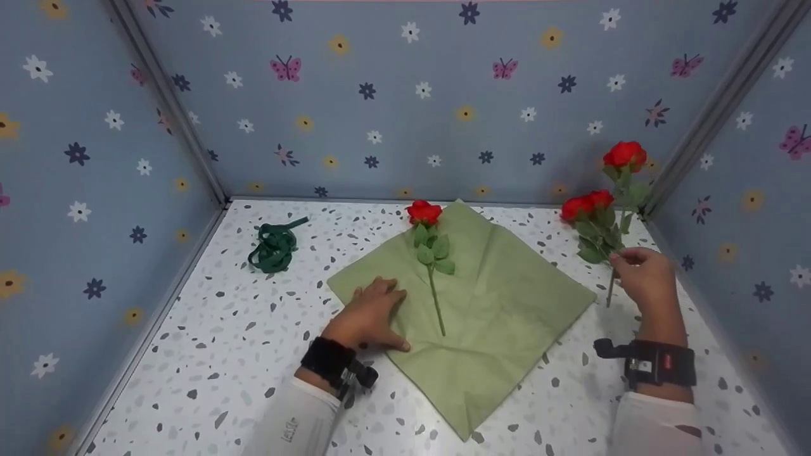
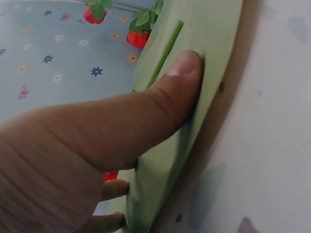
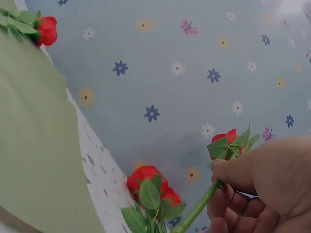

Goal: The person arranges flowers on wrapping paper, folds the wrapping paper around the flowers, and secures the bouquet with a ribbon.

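Note:
A square sheet of green wrapping paper (image 1: 507, 297) lies with a corner toward me. One red rose (image 1: 424, 213) rests on it, its stem pointing to me. My left hand (image 1: 369, 315) presses the sheet's left edge with fingers spread; in the left wrist view its thumb (image 2: 180, 80) lies flat on the paper near the stem end. At the right, my right hand (image 1: 649, 278) pinches a rose (image 1: 625, 156) by its stem (image 3: 197, 208), its bloom raised. Beside that hand lie other red roses (image 1: 578, 208), their stems partly hidden.
A loose bundle of dark green ribbon (image 1: 275, 248) lies at the back left of the speckled white table (image 1: 209, 354). Patterned blue panels (image 1: 405, 95) close off the back and both sides. The right panel stands near my right hand.

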A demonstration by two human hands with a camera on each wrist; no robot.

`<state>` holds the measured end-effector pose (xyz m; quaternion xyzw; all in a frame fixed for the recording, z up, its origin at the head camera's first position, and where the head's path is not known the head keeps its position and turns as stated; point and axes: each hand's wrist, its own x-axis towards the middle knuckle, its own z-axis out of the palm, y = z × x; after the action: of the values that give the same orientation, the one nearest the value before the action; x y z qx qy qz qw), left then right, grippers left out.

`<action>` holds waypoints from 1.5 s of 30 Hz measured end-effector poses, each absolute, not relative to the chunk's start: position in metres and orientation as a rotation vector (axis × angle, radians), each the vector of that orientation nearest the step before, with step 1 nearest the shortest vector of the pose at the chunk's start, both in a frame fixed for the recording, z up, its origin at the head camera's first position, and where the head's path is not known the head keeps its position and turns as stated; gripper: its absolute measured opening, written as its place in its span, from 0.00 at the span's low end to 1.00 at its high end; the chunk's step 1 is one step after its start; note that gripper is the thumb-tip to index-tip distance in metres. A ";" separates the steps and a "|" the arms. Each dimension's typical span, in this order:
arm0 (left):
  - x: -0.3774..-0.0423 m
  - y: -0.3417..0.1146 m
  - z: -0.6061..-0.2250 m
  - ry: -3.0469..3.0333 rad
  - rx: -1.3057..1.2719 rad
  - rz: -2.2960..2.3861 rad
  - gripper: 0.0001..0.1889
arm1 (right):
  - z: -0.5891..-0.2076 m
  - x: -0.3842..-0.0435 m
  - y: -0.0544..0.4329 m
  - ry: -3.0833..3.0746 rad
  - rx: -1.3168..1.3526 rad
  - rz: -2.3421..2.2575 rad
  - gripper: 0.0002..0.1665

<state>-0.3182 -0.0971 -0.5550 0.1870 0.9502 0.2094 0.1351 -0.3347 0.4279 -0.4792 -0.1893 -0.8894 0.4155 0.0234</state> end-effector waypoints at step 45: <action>-0.317 -0.099 -0.554 2.770 0.607 0.592 0.62 | -0.549 -0.363 0.186 -2.885 0.030 1.604 0.20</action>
<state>-0.3170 -0.0987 -0.5542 0.2080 0.9490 0.2029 0.1220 -0.3629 0.1859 -0.5495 0.0090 -0.8712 0.4843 -0.0797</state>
